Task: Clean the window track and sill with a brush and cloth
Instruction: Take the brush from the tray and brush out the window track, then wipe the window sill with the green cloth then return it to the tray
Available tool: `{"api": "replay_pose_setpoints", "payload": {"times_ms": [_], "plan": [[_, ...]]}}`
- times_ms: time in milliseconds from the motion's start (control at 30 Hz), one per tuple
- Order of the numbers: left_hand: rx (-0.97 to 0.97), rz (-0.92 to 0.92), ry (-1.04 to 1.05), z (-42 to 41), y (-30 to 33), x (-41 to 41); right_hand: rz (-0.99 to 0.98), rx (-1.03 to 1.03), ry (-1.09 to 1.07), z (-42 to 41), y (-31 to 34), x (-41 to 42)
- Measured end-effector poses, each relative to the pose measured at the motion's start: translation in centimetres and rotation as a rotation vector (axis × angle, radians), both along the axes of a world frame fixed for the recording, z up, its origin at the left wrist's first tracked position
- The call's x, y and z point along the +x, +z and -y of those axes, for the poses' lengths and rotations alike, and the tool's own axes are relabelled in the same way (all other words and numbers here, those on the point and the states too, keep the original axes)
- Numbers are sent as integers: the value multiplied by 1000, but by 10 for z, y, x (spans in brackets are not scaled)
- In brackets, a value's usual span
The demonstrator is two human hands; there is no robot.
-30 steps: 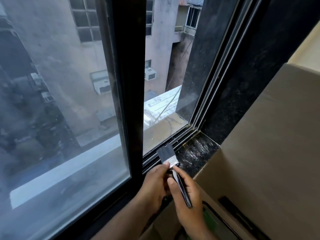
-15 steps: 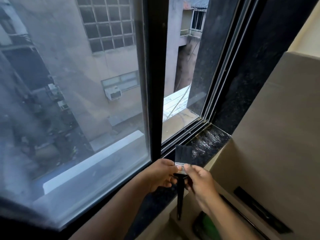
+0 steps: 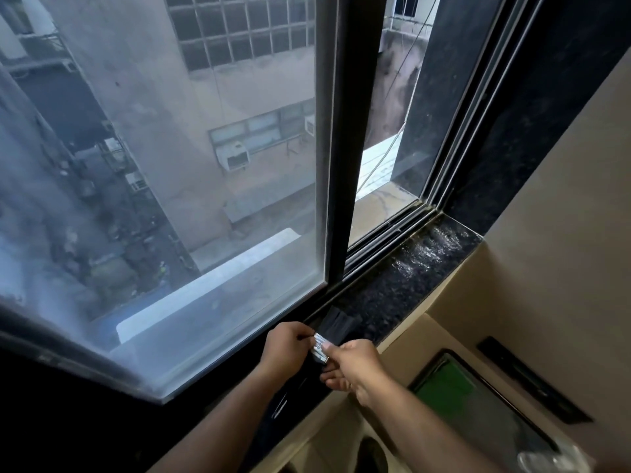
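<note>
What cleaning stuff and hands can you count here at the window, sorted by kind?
Hands: 2, left hand and right hand, both holding the brush
Brushes: 1, black-bristled brush at the sill
Cloths: 0 in view
Total: 3

glossy speckled black stone sill (image 3: 403, 285), shiny metal band on the brush (image 3: 321, 348), dusty glass pane (image 3: 170, 199).
</note>
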State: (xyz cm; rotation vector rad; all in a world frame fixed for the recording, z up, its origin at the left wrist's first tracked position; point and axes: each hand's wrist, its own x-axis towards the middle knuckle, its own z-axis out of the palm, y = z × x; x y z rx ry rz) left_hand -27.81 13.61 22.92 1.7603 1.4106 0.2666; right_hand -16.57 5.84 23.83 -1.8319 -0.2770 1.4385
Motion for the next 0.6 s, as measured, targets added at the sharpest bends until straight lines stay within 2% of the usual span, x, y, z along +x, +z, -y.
{"api": "replay_pose_setpoints", "payload": {"times_ms": [367,433,500,600], "plan": [[106,-51,-40,8,-3,4,125,-150,188,-3,0,3],[158,-115,-59,11,5,4,115,-145,197,-2,2,5],[318,-178,-70,18,14,7,86,-104,165,6,3,13],[503,-73,-125,34,28,26,77,5,-66,37,-8,50]]}}
